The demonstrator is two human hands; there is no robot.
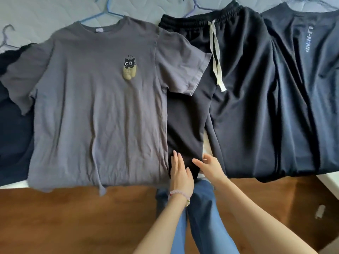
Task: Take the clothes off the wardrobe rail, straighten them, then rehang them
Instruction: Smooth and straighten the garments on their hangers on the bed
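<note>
Four garments lie flat, side by side, on the bed [45, 13]. From left: a dark garment [12, 134], a grey T-shirt [95, 107] on a blue hanger [102, 14], black drawstring trousers [238, 107], and a navy T-shirt [311, 88]. The grey sleeve overlaps the trousers. Both hands are at the hem of the trouser leg nearest the grey T-shirt. Left hand [180, 173], bracelet [178, 194] on the wrist, lies flat on the cloth with fingers straight. Right hand [210, 166]: thumb on the cloth, fingers curled at the leg's edge; cannot tell whether it pinches the fabric.
</note>
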